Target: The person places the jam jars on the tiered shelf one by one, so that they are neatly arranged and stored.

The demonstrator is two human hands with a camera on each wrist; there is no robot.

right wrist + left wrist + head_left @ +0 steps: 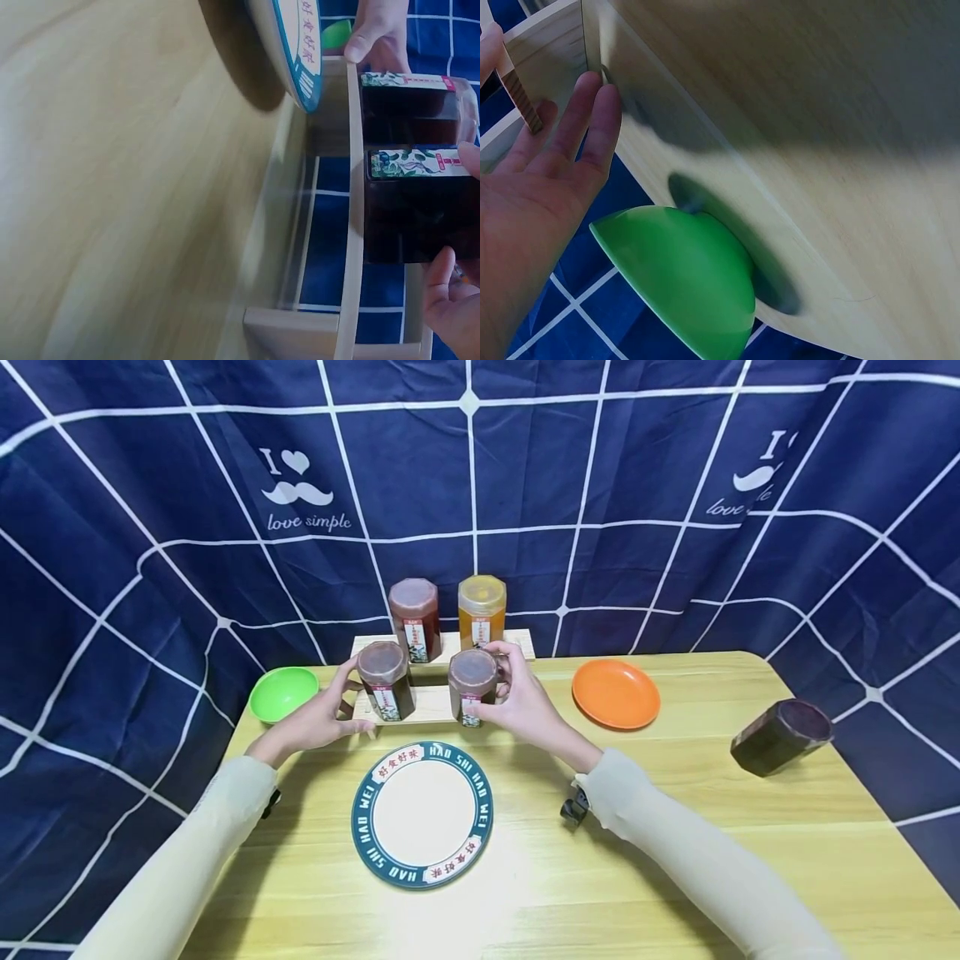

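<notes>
While your right hand (525, 697) curls its fingers and thumb round the dark jar (472, 686) on the lower step of the wooden rack (431, 708), that jar stands upright on the step, at the right of the pair there. Your right wrist view shows the same jar (416, 206) on the wooden board, with your fingertips (442, 281) on its far side. Your left hand (322, 720) lies against the left end of the rack, thumb up beside the second dark jar (385, 680), fingers loosely extended along the front edge; it grasps no jar. In the left wrist view those fingers (585, 120) are straight and touch the rack's wooden edge. On the upper step stand a reddish-brown jar (414, 618) and an amber jar (482, 610). Just in front of the rack lies a white plate with a teal lettered rim (422, 814). A green bowl (283, 693) sits left of the rack, an orange plate (616, 693) right of it, and another dark jar lies on its side (782, 737) near the table's right edge.
</notes>
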